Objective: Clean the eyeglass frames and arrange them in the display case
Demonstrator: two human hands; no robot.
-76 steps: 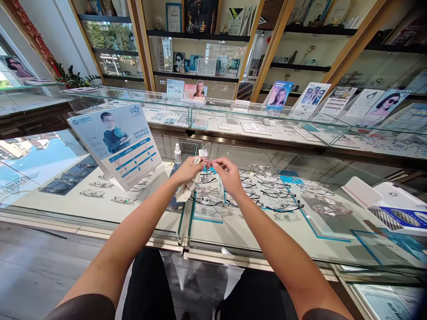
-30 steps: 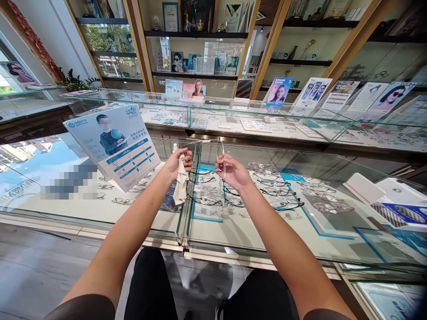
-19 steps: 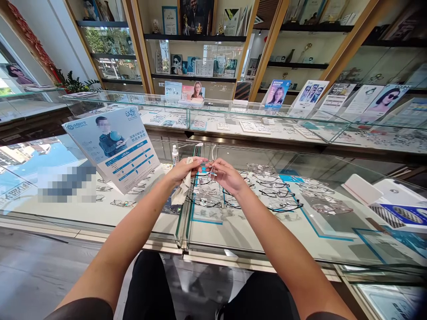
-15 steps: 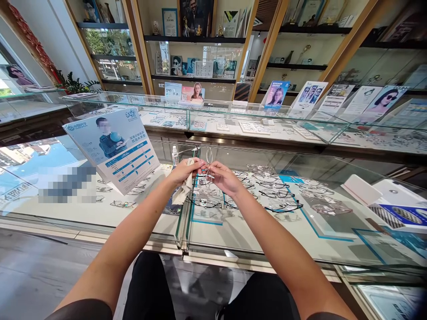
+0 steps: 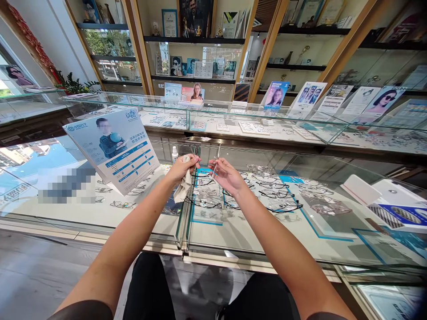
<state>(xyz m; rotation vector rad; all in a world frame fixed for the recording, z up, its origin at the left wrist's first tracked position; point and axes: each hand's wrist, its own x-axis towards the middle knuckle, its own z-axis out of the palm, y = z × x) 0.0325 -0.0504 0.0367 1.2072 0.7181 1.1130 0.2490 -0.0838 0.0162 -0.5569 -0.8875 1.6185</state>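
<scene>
My left hand (image 5: 182,168) is closed on a beige cleaning cloth (image 5: 182,190), which hangs below the fingers. A short gap to the right, my right hand (image 5: 228,174) pinches a thin-framed pair of eyeglasses (image 5: 219,151). The eyeglasses are turned nearly edge-on, so their full shape is hard to make out. Both hands are over the glass display counter (image 5: 213,242). Just behind the left hand stands a small white spray bottle (image 5: 175,154), partly hidden by it. Several eyeglasses with dark frames (image 5: 278,195) lie under the glass, below and right of my right hand.
A tilted blue-and-white sign (image 5: 116,146) stands on the counter at left. Toward the right edge is a white and blue box (image 5: 396,204). Behind runs another glass showcase (image 5: 233,116) topped with advertising cards, with wall shelves (image 5: 196,40) beyond.
My hands have moved apart, the right one shifting right with the eyeglasses. Their lens, earlier seen as an oval between the hands, now shows almost edge-on. The left hand keeps the cloth.
</scene>
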